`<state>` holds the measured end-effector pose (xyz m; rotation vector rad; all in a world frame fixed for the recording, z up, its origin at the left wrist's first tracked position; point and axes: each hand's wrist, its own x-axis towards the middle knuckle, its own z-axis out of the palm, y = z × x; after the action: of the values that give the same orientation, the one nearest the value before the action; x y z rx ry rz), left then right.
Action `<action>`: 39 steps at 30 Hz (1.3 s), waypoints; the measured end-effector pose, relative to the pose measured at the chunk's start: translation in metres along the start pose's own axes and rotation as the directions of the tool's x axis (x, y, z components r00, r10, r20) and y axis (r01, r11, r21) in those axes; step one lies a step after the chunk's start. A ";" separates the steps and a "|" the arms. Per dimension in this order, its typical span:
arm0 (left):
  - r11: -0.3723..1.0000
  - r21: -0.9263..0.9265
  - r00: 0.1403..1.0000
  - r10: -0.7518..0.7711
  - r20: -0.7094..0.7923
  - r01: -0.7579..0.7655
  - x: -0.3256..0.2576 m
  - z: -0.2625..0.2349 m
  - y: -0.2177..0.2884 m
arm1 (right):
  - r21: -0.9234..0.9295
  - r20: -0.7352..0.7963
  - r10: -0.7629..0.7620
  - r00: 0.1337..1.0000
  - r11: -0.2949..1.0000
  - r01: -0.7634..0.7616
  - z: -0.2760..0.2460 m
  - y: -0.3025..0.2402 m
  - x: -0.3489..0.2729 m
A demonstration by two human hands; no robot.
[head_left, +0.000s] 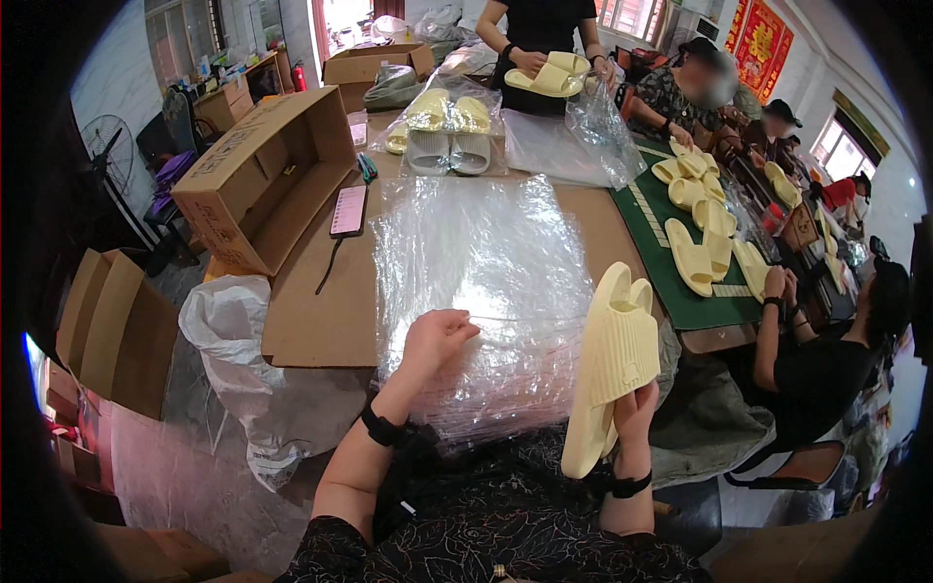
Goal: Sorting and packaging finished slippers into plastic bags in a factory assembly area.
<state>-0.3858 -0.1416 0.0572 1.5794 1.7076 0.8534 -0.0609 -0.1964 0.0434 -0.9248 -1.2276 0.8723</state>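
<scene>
1. Head view: my left hand (437, 335) rests on the stack of clear plastic bags (481, 291), its fingers (459, 325) curled and pinching the edge of the top bag.
2. My right hand (634, 406) holds a pair of pale yellow slippers (614, 360) upright by the heel end, fingers closed around them, soles facing me; they stand at 3 o'clock from the stack, just beside its edge.
3. The stack lies on the brown surface (311, 311), dead centre in front of me.
4. At 10 o'clock from the stack sits an open cardboard box (262, 175), with a phone (348, 211) between the box and the bags.
5. At 12 o'clock lie bagged slippers (447, 131), yellow and white.
6. Beyond them another person holds a yellow pair (549, 76).
7. At 2 o'clock a green mat (671, 282) carries more loose yellow slippers (700, 243).
</scene>
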 end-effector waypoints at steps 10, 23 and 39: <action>0.964 -0.242 0.992 0.120 0.040 -0.107 0.012 0.004 -0.029 | -0.032 0.028 0.030 0.999 0.999 -0.029 0.005 0.003 0.000; 0.970 -0.239 0.999 0.030 -0.039 -0.038 0.010 0.013 -0.024 | -0.142 0.170 -0.019 0.985 0.989 0.043 0.001 -0.005 -0.002; 0.915 -0.369 0.954 0.243 0.176 -0.165 0.005 -0.004 0.003 | -0.764 0.543 0.203 0.815 0.521 0.380 0.045 -0.029 0.010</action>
<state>-0.3879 -0.1361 0.0614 1.5546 1.1722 0.9855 -0.1023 -0.1936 0.0779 -1.4008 -2.3623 0.3902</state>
